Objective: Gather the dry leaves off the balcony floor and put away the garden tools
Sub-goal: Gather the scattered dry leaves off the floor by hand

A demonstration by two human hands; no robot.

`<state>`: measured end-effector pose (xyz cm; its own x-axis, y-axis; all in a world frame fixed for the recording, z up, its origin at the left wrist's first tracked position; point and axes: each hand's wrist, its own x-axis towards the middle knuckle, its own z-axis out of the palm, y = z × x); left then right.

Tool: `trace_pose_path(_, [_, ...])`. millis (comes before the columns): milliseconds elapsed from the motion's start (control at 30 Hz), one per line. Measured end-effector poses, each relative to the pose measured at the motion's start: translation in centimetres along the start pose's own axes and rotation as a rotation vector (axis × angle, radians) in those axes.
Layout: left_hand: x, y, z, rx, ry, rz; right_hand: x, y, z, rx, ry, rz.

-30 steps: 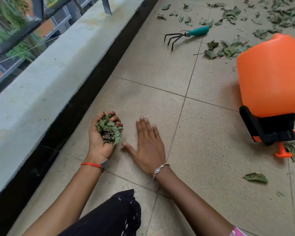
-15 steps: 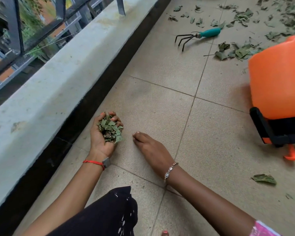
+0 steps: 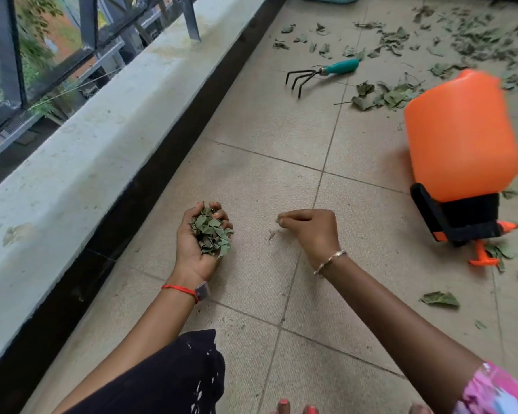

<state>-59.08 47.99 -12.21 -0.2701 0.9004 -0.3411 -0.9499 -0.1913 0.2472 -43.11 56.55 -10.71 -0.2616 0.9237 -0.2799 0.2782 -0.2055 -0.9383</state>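
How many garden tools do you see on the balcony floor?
2. The rake lies ahead near scattered leaves; the orange sprayer lies tipped at the right. More may be out of view.

Left hand [image 3: 189,249] lies palm-up, cupped round leaves [image 3: 211,233]; right hand [image 3: 311,231] knuckles-up, fingers curled.
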Motion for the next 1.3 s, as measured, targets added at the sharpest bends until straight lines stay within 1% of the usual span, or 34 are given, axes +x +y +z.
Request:
trace_pose_path(33, [0.0, -0.4, 0.1, 0.018, -0.001, -0.009, -0.2, -0.6, -0.1, 0.212, -0.01, 0.102])
trace_pose_path(67, [0.1, -0.9, 0.3, 0.036, 0.01, -0.018, -0.5, -1.1, -0.1, 0.354, -0.044, 0.16])
trace_pose_path(100, [0.1, -1.4, 0.4, 0.052, 0.027, -0.031, -1.0, -1.6, 0.1, 0.404, -0.078, 0.165])
trace_pose_path(133, [0.1, -2.0, 0.7, 0.072, 0.052, -0.044, -1.7, -2.3, 0.3, 0.395, -0.105, 0.132])
trace_pose_path(167, [0.1, -2.6, 0.9, 0.094, 0.079, -0.055, -2.5, -2.9, 0.6, 0.33, -0.11, 0.063])
trace_pose_path(300, [-0.3, -5.1, 1.8, 0.198, 0.161, -0.146, -5.1, -3.3, 1.3, -0.061, -0.057, -0.386])
trace_pose_path(333, [-0.5, -5.5, 2.2, 0.205, 0.158, -0.168, -5.5, -3.1, 1.4, -0.14, -0.071, -0.443])
trace_pose_path(367, [-0.5, -6.0, 2.3, 0.202, 0.148, -0.185, -5.7, -2.8, 1.1, -0.184, -0.086, -0.463])
trace_pose_path(433, [-0.4, -6.6, 2.6, 0.197, 0.133, -0.211, -5.8, -2.6, 0.0, -0.165, -0.074, -0.424])
trace_pose_path(500, [-0.2, -6.9, 2.6, 0.164, 0.094, -0.228, -5.2, -1.8, -1.5, -0.14, 0.039, -0.342])
trace_pose_path(567, [0.2, -6.8, 2.3, 0.131, 0.038, -0.229, -4.0, -0.4, -2.4, -0.239, 0.139, -0.28])
trace_pose_path(600, [0.3, -6.6, 2.1, 0.107, 0.01, -0.226, -3.4, 0.4, -2.4, -0.304, 0.137, -0.261])
trace_pose_path(667, [0.6, -6.2, 1.7, 0.063, -0.033, -0.222, -2.4, 1.8, -1.9, -0.457, 0.053, -0.264])
trace_pose_path(733, [1.0, -5.6, 1.2, 0.062, -0.033, -0.197, -1.7, 2.6, -1.1, -0.573, -0.025, -0.306])
trace_pose_path(1033, [2.4, -4.3, 0.9, 0.05, -0.064, -0.162, -0.5, 2.7, 0.0, -0.661, -0.167, -0.475])
trace_pose_path(1133, [2.6, -4.3, 1.1, 0.057, -0.064, -0.155, 0.2, 2.7, -0.1, -0.748, -0.234, -0.51])
trace_pose_path(1233, [2.9, -4.5, 1.2, 0.042, -0.05, -0.143, 0.2, 3.1, 0.2, -0.874, -0.225, -0.623])
trace_pose_path(1300, [3.1, -4.7, 1.4, 0.025, -0.051, -0.144, 0.0, 3.8, 0.5, -0.917, -0.178, -0.646])
